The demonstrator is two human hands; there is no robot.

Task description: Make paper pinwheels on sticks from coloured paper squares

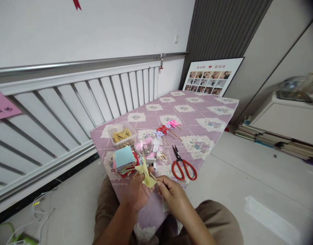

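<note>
A pale yellow paper pinwheel [146, 175] is pinched in my left hand [137, 192] above the near end of the table. A thin wooden stick [153, 176] runs from the pinwheel to the closed fingertips of my right hand [173, 194]. My fingers partly hide where stick and paper meet. Just beyond lie a stack of coloured paper squares [124, 156], a bowl of small metal pieces [145, 148] and a little round dish of small pieces [161, 156]. Red-handled scissors [183, 165] rest to the right, blades slightly apart.
A clear plastic box of wooden sticks [122, 135] stands at the table's left edge. Finished pinwheels [162, 129] in red, pink and lilac lie farther back on the flowered tablecloth [187, 117]. A white radiator [95, 98] borders the left side; a photo board [211, 78] leans behind.
</note>
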